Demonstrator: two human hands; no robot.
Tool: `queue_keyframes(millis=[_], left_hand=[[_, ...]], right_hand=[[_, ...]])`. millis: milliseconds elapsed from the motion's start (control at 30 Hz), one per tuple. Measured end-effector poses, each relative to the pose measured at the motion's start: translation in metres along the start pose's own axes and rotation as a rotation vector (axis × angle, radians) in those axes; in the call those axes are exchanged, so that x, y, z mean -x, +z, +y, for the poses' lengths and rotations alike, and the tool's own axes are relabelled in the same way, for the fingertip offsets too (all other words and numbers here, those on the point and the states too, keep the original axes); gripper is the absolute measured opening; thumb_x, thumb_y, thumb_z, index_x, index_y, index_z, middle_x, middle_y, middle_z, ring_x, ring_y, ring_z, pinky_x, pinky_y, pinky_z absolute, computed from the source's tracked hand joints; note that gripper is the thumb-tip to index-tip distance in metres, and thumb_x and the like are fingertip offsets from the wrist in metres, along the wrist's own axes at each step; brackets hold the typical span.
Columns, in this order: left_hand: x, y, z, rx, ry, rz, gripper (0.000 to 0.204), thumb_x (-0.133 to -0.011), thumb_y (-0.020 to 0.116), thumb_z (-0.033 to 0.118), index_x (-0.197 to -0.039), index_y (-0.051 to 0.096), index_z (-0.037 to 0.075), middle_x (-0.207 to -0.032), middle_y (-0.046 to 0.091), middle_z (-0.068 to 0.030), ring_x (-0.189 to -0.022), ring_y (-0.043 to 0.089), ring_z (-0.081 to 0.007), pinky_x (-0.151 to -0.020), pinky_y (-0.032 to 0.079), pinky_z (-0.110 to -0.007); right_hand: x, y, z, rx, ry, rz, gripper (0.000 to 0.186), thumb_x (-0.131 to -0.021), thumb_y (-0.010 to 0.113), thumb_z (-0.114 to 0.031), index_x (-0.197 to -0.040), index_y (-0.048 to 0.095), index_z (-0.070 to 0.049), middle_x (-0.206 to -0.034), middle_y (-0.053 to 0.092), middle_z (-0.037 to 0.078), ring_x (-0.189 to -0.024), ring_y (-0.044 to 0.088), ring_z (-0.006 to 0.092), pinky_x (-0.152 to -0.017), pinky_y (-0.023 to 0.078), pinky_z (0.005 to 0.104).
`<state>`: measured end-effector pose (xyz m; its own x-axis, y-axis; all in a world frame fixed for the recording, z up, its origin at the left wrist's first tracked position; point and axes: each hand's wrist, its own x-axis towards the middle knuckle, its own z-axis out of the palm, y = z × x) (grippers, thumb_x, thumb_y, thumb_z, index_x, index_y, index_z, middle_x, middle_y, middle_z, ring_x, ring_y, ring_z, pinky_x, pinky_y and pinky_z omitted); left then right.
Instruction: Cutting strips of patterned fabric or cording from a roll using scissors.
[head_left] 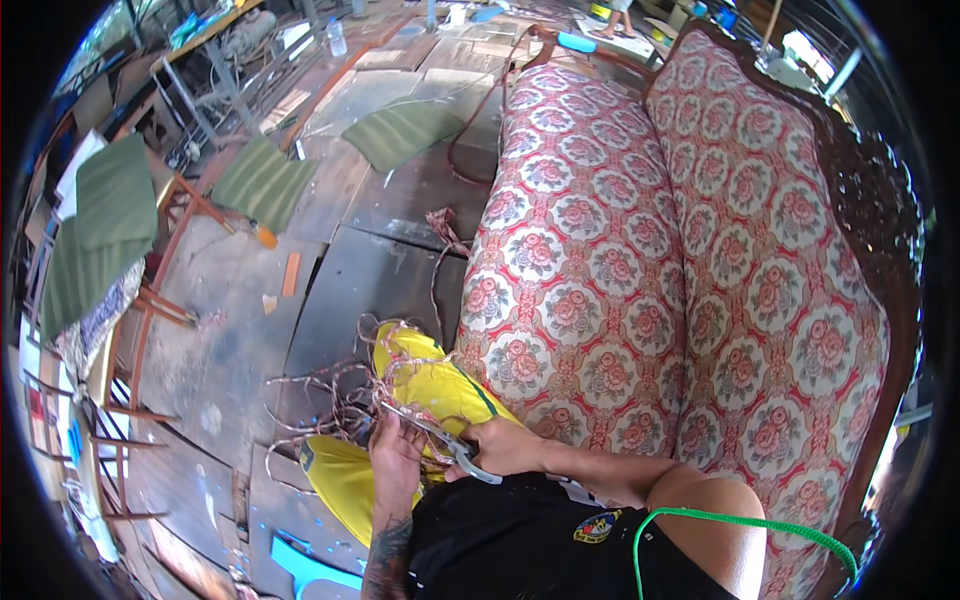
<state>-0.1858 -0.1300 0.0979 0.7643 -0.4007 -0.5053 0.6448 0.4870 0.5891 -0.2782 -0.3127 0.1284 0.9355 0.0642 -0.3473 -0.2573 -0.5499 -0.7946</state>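
My right hand (505,447) is closed round the grey handles of a pair of scissors (482,472), whose blades point up and left toward my other hand. The fingers of my left hand (396,452) are pinched on a thin reddish-brown fabric trim (345,388), close to the blade tips. More of this trim lies in a loose tangle over the yellow shorts on my lap and hangs down to the left. Whether the blades are on the trim, I cannot tell.
A long sofa (575,215) in red and white floral fabric with a carved dark wood frame stands along my right. Green striped cloths (265,180) lie on the floor and over chairs at left. A blue plastic stool (310,570) is near my left leg. A bright green cord (740,519) crosses my right shoulder.
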Motion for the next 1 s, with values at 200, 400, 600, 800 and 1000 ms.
queue_keyframes(millis=[200, 400, 600, 800, 1000], left_hand=[[0.003, 0.006, 0.002, -0.203, 0.187, -0.034, 0.031, -0.104, 0.054, 0.015, -0.13, 0.054, -0.001, -0.115, 0.065, -0.0115, -0.098, 0.064, -0.02, -0.086, 0.055, -0.033], [0.024, 0.028, 0.014, -0.519, 0.37, 0.083, 0.025, -0.101, 0.059, 0.011, -0.117, 0.064, -0.007, -0.096, 0.067, -0.0056, -0.083, 0.059, -0.0091, -0.071, 0.047, -0.023], [0.036, 0.044, 0.019, -0.656, 0.518, 0.017, 0.018, -0.1, 0.061, 0.012, -0.106, 0.067, -0.004, -0.085, 0.061, 0.0002, -0.075, 0.049, -0.0053, -0.064, 0.04, -0.023], [0.036, 0.04, 0.025, -0.79, 0.491, -0.013, 0.019, -0.1, 0.061, 0.013, -0.101, 0.064, -0.006, -0.086, 0.063, -0.0035, -0.078, 0.051, -0.0089, -0.069, 0.044, -0.026], [0.029, 0.031, 0.02, -0.741, 0.533, -0.049, 0.021, -0.1, 0.06, 0.013, -0.103, 0.064, -0.007, -0.088, 0.065, -0.007, -0.081, 0.052, -0.0094, -0.071, 0.045, -0.028]], right_hand=[[-0.007, -0.003, -0.01, 0.063, -0.017, -0.044, 0.072, -0.07, 0.079, -0.067, -0.093, 0.07, 0.001, -0.085, 0.069, 0.027, -0.085, 0.069, 0.0425, -0.08, 0.054, 0.0487], [-0.003, -0.008, -0.024, 0.101, -0.076, -0.053, 0.074, -0.073, 0.079, -0.064, -0.105, 0.066, 0.002, -0.085, 0.069, 0.026, -0.084, 0.069, 0.043, -0.08, 0.054, 0.0492], [0.007, -0.017, -0.037, 0.065, 0.007, -0.15, 0.077, -0.073, 0.08, -0.063, -0.107, 0.064, 0.003, -0.094, 0.07, 0.024, -0.093, 0.069, 0.0401, -0.084, 0.053, 0.0464], [0.01, -0.013, -0.034, -0.049, -0.003, -0.176, 0.077, -0.072, 0.082, -0.062, -0.112, 0.064, 0.002, -0.098, 0.071, 0.022, -0.096, 0.068, 0.0351, -0.085, 0.052, 0.0417], [0.008, -0.002, -0.022, -0.113, -0.019, -0.151, 0.077, -0.073, 0.083, -0.058, -0.116, 0.064, 0.002, -0.1, 0.071, 0.021, -0.096, 0.069, 0.0327, -0.084, 0.053, 0.0402]])
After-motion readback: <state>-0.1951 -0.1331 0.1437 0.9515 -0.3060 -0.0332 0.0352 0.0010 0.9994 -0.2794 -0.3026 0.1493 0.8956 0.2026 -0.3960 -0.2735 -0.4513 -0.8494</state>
